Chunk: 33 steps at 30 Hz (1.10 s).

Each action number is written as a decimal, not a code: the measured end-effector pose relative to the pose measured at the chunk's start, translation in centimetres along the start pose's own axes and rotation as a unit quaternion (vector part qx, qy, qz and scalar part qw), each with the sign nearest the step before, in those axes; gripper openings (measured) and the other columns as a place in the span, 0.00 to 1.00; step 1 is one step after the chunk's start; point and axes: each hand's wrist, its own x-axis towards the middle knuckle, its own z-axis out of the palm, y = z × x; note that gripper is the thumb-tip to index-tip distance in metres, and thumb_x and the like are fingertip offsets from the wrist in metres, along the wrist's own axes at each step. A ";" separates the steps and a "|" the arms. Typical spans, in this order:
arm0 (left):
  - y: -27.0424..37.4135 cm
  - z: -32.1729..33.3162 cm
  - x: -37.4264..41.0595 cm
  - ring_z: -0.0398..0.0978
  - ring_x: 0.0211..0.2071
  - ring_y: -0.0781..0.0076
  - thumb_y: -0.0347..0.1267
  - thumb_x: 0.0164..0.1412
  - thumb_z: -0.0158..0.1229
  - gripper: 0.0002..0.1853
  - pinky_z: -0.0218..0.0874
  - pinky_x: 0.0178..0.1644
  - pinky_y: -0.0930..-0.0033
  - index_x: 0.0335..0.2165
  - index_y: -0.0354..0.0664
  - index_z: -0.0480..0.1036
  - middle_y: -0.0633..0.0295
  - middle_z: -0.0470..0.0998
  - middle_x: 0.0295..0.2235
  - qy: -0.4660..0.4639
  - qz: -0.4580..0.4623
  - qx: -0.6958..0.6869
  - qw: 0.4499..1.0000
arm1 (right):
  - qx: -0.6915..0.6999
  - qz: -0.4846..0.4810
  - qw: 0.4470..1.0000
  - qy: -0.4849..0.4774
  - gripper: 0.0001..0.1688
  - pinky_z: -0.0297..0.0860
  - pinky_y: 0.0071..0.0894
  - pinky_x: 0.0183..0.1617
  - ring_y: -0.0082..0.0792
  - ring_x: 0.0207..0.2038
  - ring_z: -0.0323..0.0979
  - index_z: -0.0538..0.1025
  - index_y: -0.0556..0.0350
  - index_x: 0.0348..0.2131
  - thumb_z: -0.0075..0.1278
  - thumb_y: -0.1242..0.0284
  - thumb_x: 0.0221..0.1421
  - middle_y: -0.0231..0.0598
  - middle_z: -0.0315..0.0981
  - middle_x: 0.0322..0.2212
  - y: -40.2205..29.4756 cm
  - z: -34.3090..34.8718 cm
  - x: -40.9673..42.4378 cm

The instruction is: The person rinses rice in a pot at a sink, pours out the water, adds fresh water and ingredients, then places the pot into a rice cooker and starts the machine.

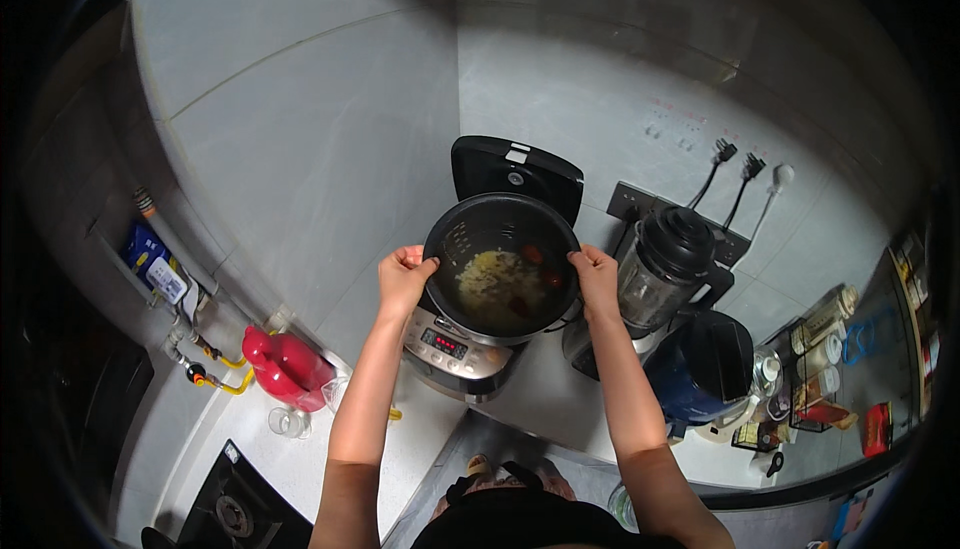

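Observation:
Both hands grip a dark round inner pot (pixel 480 211) by opposite sides of its rim. My left hand (pixel 403 279) pinches the left edge, thumb over the rim; my right hand (pixel 596 276) does the same on the right. Pale grains (pixel 495 279) lie under liquid in the pot, with a few dark red pieces (pixel 531 254) at the right. Right behind and below it is a rice cooker (pixel 457 357) with a lit red display. Its black lid (pixel 517 166) is raised. Whether the pot touches the cooker is hidden.
A blender (pixel 660 271) stands close to my right forearm, with a dark blue appliance (pixel 701 369) beyond it. On the left are a red jug (pixel 285 369), a clear glass (pixel 289 423) and a gas stove (pixel 236 508). Plugs and cords (pixel 724 151) hang at the wall sockets.

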 end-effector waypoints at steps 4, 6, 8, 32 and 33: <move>-2.8 0.3 4.1 0.67 0.20 0.81 0.24 0.39 0.60 0.08 0.59 0.26 0.77 0.23 0.33 0.71 0.66 0.71 0.19 0.027 0.009 0.119 0.992 | -0.052 0.000 0.998 -0.019 0.15 0.62 0.15 0.29 0.15 0.25 0.67 0.74 0.66 0.36 0.45 0.85 0.44 0.28 0.73 0.24 4.3 0.7 3.6; -4.5 0.6 5.1 0.68 0.19 0.78 0.27 0.37 0.61 0.09 0.60 0.26 0.74 0.22 0.34 0.71 0.64 0.71 0.17 0.030 0.001 0.195 0.980 | -0.111 -0.032 0.993 -0.029 0.18 0.64 0.20 0.29 0.20 0.25 0.69 0.73 0.65 0.38 0.47 0.81 0.43 0.31 0.73 0.23 6.6 0.3 4.9; -5.1 1.3 5.9 0.70 0.20 0.73 0.29 0.36 0.62 0.10 0.61 0.27 0.70 0.21 0.36 0.71 0.62 0.72 0.17 0.024 -0.017 0.285 0.958 | -0.258 -0.038 0.965 -0.004 0.21 0.65 0.24 0.29 0.25 0.24 0.70 0.72 0.63 0.40 0.50 0.78 0.41 0.35 0.73 0.22 9.7 -0.8 6.4; -12.8 4.8 5.6 0.72 0.33 0.58 0.32 0.46 0.57 0.12 0.66 0.35 0.61 0.33 0.42 0.71 0.55 0.71 0.35 0.005 0.008 0.633 0.774 | -0.682 -0.066 0.695 -0.218 0.28 0.66 0.42 0.21 0.45 0.19 0.71 0.64 0.52 0.44 0.50 0.64 0.42 0.44 0.71 0.15 14.1 0.0 5.8; -12.0 4.5 5.1 0.72 0.31 0.59 0.31 0.47 0.56 0.11 0.65 0.34 0.61 0.33 0.41 0.71 0.56 0.71 0.34 0.044 0.043 0.602 0.796 | -0.657 -0.076 0.718 -0.215 0.26 0.66 0.43 0.21 0.45 0.19 0.71 0.65 0.50 0.44 0.50 0.64 0.43 0.44 0.71 0.15 13.8 0.4 5.5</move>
